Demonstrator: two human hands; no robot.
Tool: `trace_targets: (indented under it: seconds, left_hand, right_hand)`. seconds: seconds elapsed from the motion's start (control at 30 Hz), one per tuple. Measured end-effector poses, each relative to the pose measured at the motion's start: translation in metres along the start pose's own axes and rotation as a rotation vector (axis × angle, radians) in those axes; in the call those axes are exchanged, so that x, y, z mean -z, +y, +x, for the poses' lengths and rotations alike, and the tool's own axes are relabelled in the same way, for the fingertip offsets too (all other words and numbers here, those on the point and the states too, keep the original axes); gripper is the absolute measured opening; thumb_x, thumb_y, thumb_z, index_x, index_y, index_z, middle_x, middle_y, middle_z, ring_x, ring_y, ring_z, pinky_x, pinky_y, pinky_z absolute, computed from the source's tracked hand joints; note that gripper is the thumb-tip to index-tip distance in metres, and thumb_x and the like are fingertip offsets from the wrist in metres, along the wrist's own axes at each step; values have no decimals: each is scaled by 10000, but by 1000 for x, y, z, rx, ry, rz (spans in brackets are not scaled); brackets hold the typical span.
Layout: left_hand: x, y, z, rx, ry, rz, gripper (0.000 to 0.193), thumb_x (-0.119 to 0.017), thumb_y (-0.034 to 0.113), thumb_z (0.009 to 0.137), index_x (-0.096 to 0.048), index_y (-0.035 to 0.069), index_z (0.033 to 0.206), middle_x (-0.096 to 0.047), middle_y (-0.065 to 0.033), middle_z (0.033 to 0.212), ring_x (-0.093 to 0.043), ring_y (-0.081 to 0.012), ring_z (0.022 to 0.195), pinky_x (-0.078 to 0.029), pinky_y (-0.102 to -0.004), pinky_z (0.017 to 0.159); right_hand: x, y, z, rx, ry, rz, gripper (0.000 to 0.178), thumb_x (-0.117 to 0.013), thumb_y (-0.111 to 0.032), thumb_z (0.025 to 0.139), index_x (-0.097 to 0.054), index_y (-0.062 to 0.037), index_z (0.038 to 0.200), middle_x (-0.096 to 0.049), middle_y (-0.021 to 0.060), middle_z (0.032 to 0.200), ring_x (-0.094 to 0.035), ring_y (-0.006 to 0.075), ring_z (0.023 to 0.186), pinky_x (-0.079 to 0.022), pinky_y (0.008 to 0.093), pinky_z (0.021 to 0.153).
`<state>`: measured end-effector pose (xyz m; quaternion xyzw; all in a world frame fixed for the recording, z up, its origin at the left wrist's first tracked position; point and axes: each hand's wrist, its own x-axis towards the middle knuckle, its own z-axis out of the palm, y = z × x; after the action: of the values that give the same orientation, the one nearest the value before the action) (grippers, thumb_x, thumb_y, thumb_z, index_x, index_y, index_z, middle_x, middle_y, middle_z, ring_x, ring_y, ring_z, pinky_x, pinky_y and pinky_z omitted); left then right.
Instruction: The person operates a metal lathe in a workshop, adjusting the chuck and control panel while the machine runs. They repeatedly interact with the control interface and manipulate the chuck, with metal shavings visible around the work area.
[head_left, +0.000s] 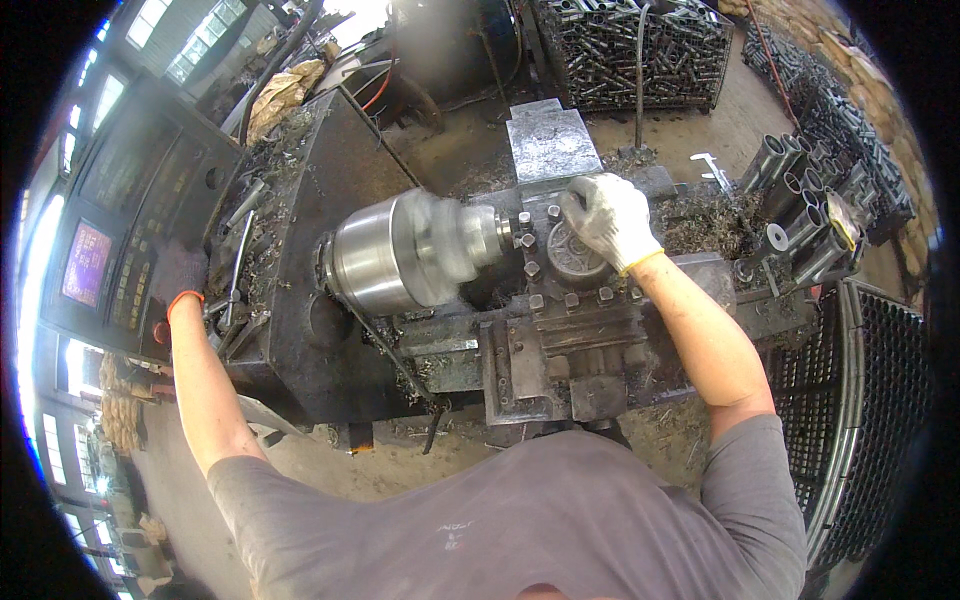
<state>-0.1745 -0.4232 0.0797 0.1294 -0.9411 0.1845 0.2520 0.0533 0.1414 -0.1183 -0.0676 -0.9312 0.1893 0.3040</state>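
My right hand [607, 218], in a white knit glove with a yellow cuff, rests on the square tool post [578, 262] of a lathe. Its fingers are bent and close together over the post's round top; their tips are partly hidden. Left of the post, a shiny metal chuck [375, 255] holds a stepped workpiece [460, 240], blurred as if spinning. A cutting tool on the post sits close to the workpiece's right end. Far left, my left hand [183, 275], in a dark glove with an orange cuff, is at the control panel [130, 230]. Its fingers blend into the dark panel.
Metal tubes [795, 200] stand upright at the right, near a caliper [712, 172]. Chips [705, 230] cover the lathe bed. Wrenches [238, 260] lie on the headstock. Behind is a wire crate [640, 60] full of metal parts; a black mesh rack [850, 400] stands at lower right.
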Motion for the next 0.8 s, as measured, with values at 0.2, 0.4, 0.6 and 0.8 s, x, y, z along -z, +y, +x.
trace_targets:
  seconds: [0.2,0.4,0.6,0.8]
  left_hand:
    - [9,3,-3,40,-19,-22,491,-704,423,916,-708,149,1324,-404,-109,1655,-674,-472,1219,-568,-590,982]
    - [8,2,-5,32,-36,33,627,-606,610,957,-652,158,1390,-588,-206,1496,-610,-441,1317,-515,-585,1027]
    - [1,-1,0,13,-4,23,643,-589,648,958,-674,148,1354,-611,-210,1466,-631,-453,1277,-518,-580,1020]
    - [6,2,-4,30,-33,2,651,-598,661,949,-681,151,1346,-621,-203,1455,-630,-454,1282,-524,-584,1008]
  right_hand:
    - [-1,0,1,-6,-16,-7,296,-681,-374,937,-785,-100,893,-761,175,863,-732,380,869,-582,486,802]
    - [-1,0,1,-8,-20,-14,300,-676,-377,937,-785,-100,893,-762,179,872,-730,383,873,-584,487,803]
    - [1,-1,1,-8,-15,-2,295,-672,-368,936,-785,-100,883,-762,179,873,-731,383,874,-585,488,803]
    - [1,-1,0,-15,-42,-23,270,-679,-361,946,-780,-111,932,-750,169,891,-728,371,883,-581,480,794]
